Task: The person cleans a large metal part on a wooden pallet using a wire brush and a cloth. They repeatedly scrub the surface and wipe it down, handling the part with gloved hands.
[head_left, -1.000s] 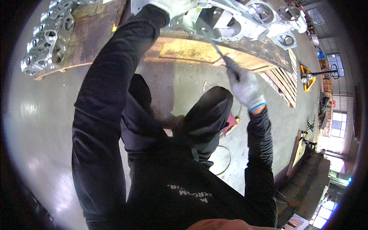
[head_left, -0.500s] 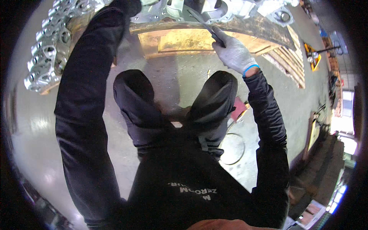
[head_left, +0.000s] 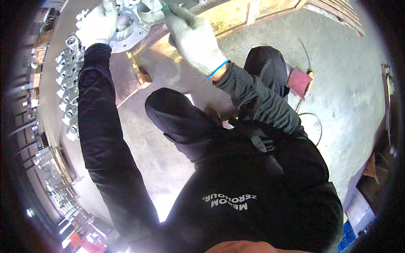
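A silvery metal casting [head_left: 131, 34] with large round openings lies at the top of the view, on a wooden crate. On its left end is my left hand [head_left: 99, 26] in a white glove, closed around the edge, though glare washes out the fingers. My right hand [head_left: 195, 41], also gloved, is closed beside the casting's right part. It grips a thin file [head_left: 165, 7]; only a short greenish bit shows at the fingertips, and the rest is hidden or cut off by the frame.
More castings [head_left: 67, 95] stand in a row at the left. The wooden crate [head_left: 230, 21] has a slatted wooden piece [head_left: 337, 12] to its right. A dark red object [head_left: 300, 82] and a thin hose [head_left: 319, 128] are on the floor at my right. Stacked goods [head_left: 55, 164] line the far left.
My view has turned left. My right hand has moved left across the castings with the file, and my left hand, formerly mostly cut off at the top, now shows on the casting.
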`<state>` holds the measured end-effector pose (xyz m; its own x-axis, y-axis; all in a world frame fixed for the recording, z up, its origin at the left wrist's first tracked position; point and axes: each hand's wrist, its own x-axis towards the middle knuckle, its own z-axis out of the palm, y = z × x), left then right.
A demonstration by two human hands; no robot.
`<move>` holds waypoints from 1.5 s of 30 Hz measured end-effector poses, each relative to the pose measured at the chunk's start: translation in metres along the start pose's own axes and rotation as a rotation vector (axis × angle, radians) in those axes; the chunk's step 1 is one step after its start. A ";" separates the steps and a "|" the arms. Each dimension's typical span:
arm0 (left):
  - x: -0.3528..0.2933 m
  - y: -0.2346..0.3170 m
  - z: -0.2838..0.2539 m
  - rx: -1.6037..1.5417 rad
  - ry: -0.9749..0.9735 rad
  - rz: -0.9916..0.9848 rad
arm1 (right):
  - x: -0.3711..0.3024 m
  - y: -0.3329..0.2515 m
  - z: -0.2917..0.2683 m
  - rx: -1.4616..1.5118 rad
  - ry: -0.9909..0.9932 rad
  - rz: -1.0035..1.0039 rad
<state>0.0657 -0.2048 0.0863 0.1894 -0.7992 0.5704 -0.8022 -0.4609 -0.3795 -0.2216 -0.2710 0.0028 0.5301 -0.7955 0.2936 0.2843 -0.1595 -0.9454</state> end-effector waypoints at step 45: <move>-0.036 0.029 -0.054 -0.335 -0.198 -0.264 | 0.100 -0.024 -0.051 -1.512 -0.607 -0.668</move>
<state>0.0048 -0.1691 0.0942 0.4896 -0.7447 0.4535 -0.8446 -0.5342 0.0347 -0.2162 -0.3760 0.0476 0.9385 -0.1190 0.3241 -0.1787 -0.9707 0.1608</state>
